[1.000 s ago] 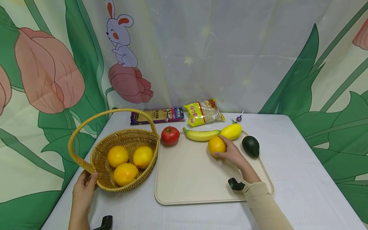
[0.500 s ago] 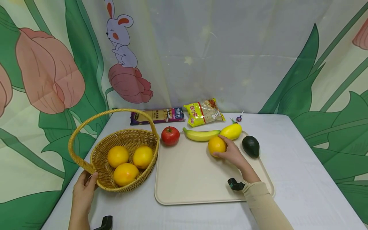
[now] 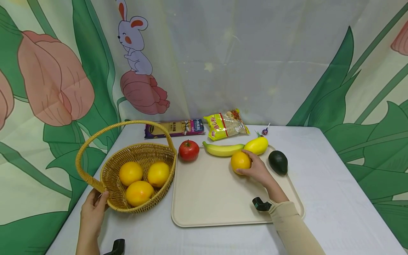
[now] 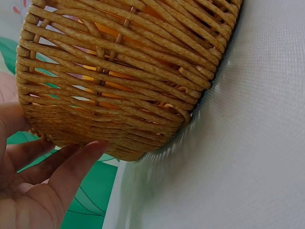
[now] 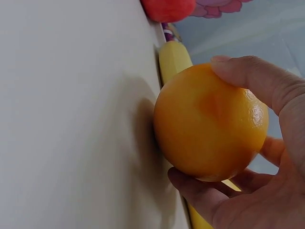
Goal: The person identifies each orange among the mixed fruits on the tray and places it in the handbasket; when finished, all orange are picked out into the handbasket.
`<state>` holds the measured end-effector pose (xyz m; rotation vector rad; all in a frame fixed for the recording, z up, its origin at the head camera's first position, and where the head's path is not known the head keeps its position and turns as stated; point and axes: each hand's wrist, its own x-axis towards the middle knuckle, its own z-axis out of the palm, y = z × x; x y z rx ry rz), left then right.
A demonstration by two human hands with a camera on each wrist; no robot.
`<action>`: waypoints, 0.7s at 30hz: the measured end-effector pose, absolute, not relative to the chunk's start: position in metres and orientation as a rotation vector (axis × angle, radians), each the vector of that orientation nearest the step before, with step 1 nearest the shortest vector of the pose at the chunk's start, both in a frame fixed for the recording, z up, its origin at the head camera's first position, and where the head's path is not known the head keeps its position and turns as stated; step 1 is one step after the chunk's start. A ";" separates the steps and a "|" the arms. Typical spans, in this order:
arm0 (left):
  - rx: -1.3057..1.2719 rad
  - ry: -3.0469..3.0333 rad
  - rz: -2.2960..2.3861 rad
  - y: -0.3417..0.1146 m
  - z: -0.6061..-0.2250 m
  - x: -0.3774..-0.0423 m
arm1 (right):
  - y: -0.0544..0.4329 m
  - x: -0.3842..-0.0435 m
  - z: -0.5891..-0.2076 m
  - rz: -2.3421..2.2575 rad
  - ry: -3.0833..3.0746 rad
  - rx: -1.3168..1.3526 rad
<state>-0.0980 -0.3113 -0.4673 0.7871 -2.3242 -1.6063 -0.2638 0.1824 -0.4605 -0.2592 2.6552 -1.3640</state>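
My left hand (image 3: 93, 209) holds the left side of a yellow wicker basket (image 3: 140, 148), near the foot of its arched handle. In the left wrist view, thumb and fingertips touch the weave of the basket (image 4: 119, 90). Inside the basket lie several round yellow-orange fruits (image 3: 139, 193). Over the beige tray (image 3: 210, 198), my right hand (image 3: 256, 171) grips an orange (image 3: 240, 162). The right wrist view has the thumb on one side of the orange (image 5: 209, 124) and fingers on the other; whether it touches the tray I cannot tell.
Along the tray's back edge are a red tomato (image 3: 188, 150), a banana (image 3: 223, 149) and a yellow eggplant-shaped fruit (image 3: 256, 145). A dark green avocado (image 3: 278, 162) lies at the right edge. Behind are a purple packet (image 3: 175, 128), a yellow bag (image 3: 226, 124) and a lollipop (image 3: 265, 131).
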 end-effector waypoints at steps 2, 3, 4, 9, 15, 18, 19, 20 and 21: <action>0.782 -2.322 -1.610 -0.311 -0.467 -0.098 | 0.183 -0.264 -0.461 -1.362 2.658 -0.258; 0.778 -2.319 -1.614 -0.311 -0.467 -0.098 | 0.183 -0.264 -0.461 -1.362 2.660 -0.257; 0.775 -2.317 -1.616 -0.311 -0.467 -0.098 | 0.183 -0.264 -0.462 -1.363 2.662 -0.252; 0.761 -2.304 -1.628 -0.311 -0.466 -0.098 | 0.184 -0.263 -0.459 -1.371 2.672 -0.267; 0.767 -2.302 -1.629 -0.310 -0.465 -0.098 | 0.183 -0.261 -0.449 -1.364 2.691 -0.282; 0.756 -2.297 -1.636 -0.311 -0.467 -0.098 | 0.183 -0.260 -0.443 -1.361 2.707 -0.295; 0.749 -2.295 -1.637 -0.313 -0.470 -0.099 | 0.182 -0.259 -0.442 -1.364 2.711 -0.298; 0.739 -2.294 -1.636 -0.315 -0.473 -0.099 | 0.182 -0.259 -0.440 -1.367 2.715 -0.302; 0.727 -2.294 -1.630 -0.318 -0.478 -0.100 | 0.182 -0.259 -0.438 -1.372 2.716 -0.306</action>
